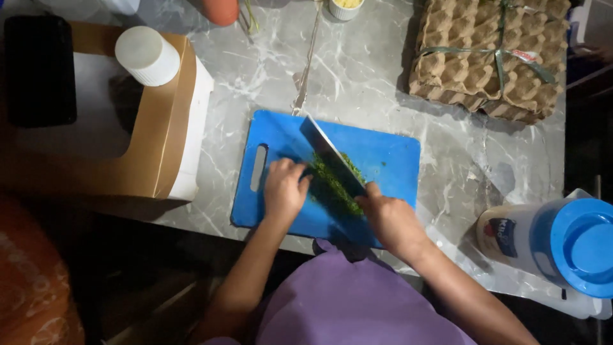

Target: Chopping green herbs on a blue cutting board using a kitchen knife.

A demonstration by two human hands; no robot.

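A blue cutting board (396, 160) lies on the grey marble counter. A pile of chopped green herbs (332, 186) sits in its middle. My right hand (391, 220) grips the handle of a large knife (329, 150), whose blade slants across the herbs toward the far left. My left hand (284, 188) rests on the board at the herbs' left edge, fingers curled against the pile. I wear a purple top.
A stack of brown egg trays (491, 54) tied with green strap sits far right. A clear jug with blue lid (562, 239) stands near right. A brown cardboard box (153, 128) with a white cylinder (148, 55) is at left. A small cup (345, 7) stands at the far edge.
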